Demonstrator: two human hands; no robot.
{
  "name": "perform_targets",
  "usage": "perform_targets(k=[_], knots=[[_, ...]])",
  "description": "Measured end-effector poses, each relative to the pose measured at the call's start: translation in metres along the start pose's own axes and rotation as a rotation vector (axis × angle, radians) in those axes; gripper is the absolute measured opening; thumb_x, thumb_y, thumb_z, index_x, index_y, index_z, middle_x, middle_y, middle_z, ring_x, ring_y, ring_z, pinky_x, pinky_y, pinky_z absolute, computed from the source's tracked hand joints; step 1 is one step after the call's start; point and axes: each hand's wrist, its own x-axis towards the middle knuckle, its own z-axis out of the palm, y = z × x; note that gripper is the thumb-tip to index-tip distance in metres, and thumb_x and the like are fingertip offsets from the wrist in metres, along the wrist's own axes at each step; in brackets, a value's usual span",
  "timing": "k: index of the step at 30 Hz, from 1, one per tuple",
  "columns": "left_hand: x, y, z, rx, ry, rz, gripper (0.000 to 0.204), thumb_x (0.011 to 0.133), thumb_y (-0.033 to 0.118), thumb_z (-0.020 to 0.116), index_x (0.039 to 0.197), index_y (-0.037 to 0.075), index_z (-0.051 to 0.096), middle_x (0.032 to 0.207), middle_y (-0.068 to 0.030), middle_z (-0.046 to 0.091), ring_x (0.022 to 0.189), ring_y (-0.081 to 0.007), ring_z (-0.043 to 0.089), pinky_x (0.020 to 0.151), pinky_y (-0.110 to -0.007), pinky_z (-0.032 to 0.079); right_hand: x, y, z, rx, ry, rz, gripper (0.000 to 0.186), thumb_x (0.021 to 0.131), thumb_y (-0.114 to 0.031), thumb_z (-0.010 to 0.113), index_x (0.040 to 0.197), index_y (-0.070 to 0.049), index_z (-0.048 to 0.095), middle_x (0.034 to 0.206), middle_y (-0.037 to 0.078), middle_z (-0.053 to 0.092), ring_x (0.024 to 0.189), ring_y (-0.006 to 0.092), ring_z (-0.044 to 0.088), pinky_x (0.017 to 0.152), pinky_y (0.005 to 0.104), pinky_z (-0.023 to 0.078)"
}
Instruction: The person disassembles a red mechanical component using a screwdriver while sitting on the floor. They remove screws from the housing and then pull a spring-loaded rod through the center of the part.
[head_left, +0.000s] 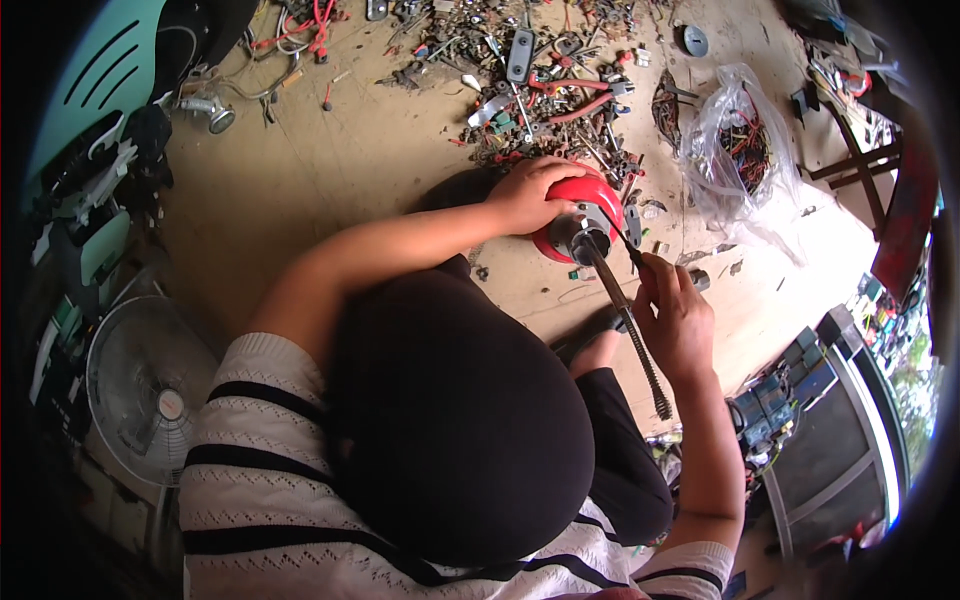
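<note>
My left hand (525, 197) is closed around the edge of a red, round housing (600, 195) just above my knee. From its grey metal collar (572, 228) a coiled metal spring cable (640, 350) runs down toward the lower right. My right hand (675, 315) grips a slim dark tool, probably a screwdriver (630, 245); its shaft points up at the housing beside the collar. The tool's handle is mostly hidden in my fingers, and I cannot tell whether its tip touches a screw.
Many loose screws and small parts (560, 60) cover the floor beyond my hands, with red-handled pliers (585, 100) among them. A clear plastic bag (715, 165) of wires lies to the right. A fan (140, 390) stands at the left, and electronic parts (770, 405) lie at the lower right.
</note>
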Motion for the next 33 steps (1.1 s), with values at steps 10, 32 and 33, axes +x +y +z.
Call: perform_targets(k=[10,32,33], knots=[[-0.003,0.020,-0.007,0.057,-0.006,-0.127,0.049,0.081,0.024,0.074,0.128,0.017,0.063,0.133,-0.0059,0.059,0.123,-0.0285,0.054,0.108,-0.039,0.042,0.031,-0.016,-0.015,-0.089,-0.093,-0.187,0.033,0.083,-0.009,0.065,0.116,-0.013,0.062,0.083,0.009,0.059,0.073,0.0287,0.065,0.063,0.0408,0.053],[-0.003,0.010,0.006,0.135,0.072,-0.118,0.042,0.081,0.024,0.068,0.122,0.015,0.064,0.128,-0.0073,0.061,0.117,-0.0320,0.056,0.103,-0.040,0.045,0.048,-0.024,-0.027,-0.296,-0.241,-0.362,0.037,0.079,-0.012,0.066,0.115,-0.006,0.059,0.081,0.008,0.055,0.072,0.0237,0.063,0.059,0.0361,0.053],[-0.002,0.010,0.005,0.123,0.066,-0.109,0.042,0.081,0.024,0.068,0.122,0.015,0.064,0.128,-0.0073,0.061,0.118,-0.0321,0.056,0.103,-0.040,0.045,0.049,-0.025,-0.028,-0.296,-0.240,-0.362,0.037,0.079,-0.012,0.066,0.115,-0.006,0.059,0.081,0.008,0.055,0.072,0.0237,0.063,0.059,0.0361,0.053]])
